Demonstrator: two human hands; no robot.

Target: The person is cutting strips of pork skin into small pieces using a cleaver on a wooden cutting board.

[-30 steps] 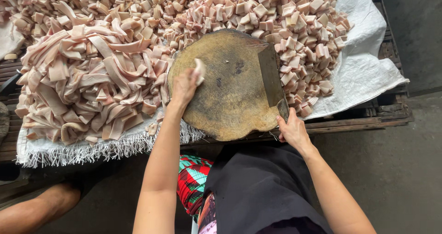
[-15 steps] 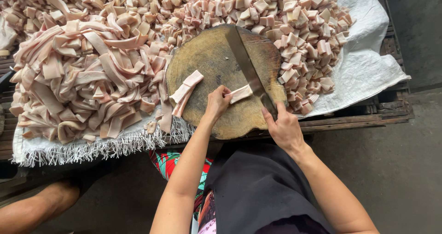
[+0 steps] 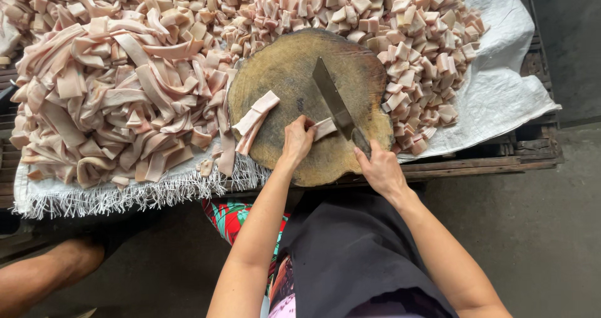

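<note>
Barely shifted since half a second ago: cleaver (image 3: 335, 105) a touch lower, edge down on the pale pork strip (image 3: 324, 129) lying on the round wooden chopping block (image 3: 300, 74). Left hand (image 3: 297, 141) pinning that strip, fingers curled down onto it, just beside the blade. Right hand (image 3: 380, 169) wrapped closed around the handle. Risk here: slick, fatty strip sliding, fingertips drifting under the edge. Two more strips (image 3: 253, 121) waiting at block's left.

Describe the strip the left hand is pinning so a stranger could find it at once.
Start at the round wooden chopping block in the middle. Near its front edge, the left hand presses one short pale pink strip against the cleaver. Unlike the two loose strips at the block's left edge, it touches the blade.
</note>
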